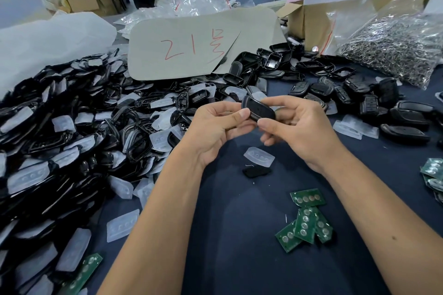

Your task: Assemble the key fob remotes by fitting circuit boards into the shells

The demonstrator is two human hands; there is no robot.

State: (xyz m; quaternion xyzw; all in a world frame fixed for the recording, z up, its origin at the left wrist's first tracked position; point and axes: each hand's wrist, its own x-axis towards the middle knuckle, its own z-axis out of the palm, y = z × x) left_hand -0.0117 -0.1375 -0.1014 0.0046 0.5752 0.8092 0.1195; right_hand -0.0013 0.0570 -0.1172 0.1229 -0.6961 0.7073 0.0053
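Green rectangular circuit boards (305, 224) lie within reach (spares, likely); both hands' fingers (272, 126) pinch a glossy black plastic fob shell (259, 109), probably pressing it closed.

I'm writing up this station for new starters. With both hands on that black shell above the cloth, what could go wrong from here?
1. The black shell is pinched only at the fingertips of the left hand and right hand; it might slip.
2. The green circuit boards lie overlapped, so two may be picked up together.
3. The clear button pad lies loose under the hands and could be knocked aside.
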